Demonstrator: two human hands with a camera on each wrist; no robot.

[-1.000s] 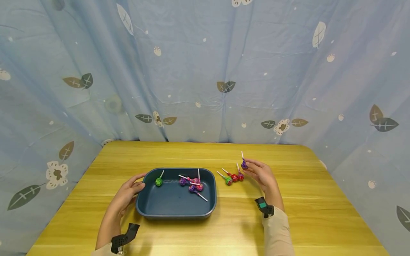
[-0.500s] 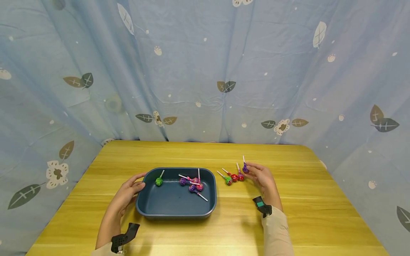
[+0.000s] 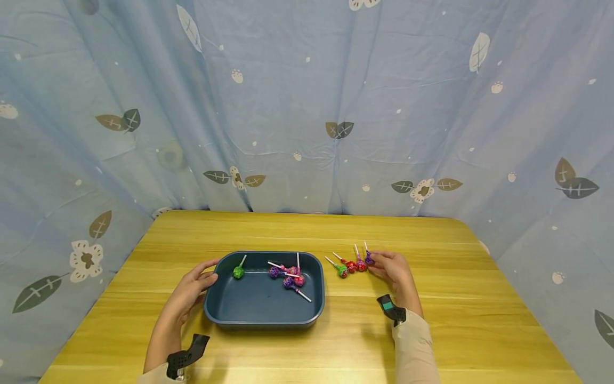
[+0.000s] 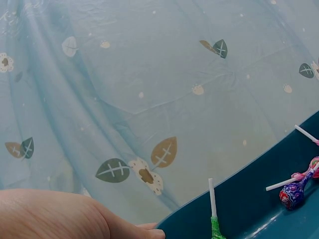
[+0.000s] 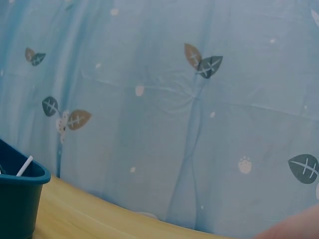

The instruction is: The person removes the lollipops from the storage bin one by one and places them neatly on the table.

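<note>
In the head view, my right hand (image 3: 393, 269) pinches a purple-wrapped lollipop (image 3: 369, 258) by its candy end, its white stick pointing up and away. Just left of it on the table lie a green lollipop (image 3: 342, 271) and two red ones, the nearest a red-and-purple lollipop (image 3: 361, 265). My left hand (image 3: 189, 290) rests against the left side of a dark blue tray (image 3: 264, 323), fingertips at the rim. Inside the tray are a green lollipop (image 3: 238, 272) at the left and several purple and pink lollipops (image 3: 288, 282) at the right. Only part of each hand shows in the wrist views.
The wooden table (image 3: 460, 320) extends around the tray and lollipops. A blue patterned curtain (image 3: 307, 106) hangs behind the table and at both sides. In the right wrist view the tray's corner (image 5: 25, 199) stands at the left.
My right hand has lowered toward the table with the purple lollipop, bringing it beside the row of loose lollipops. The left hand and tray have stayed in place.
</note>
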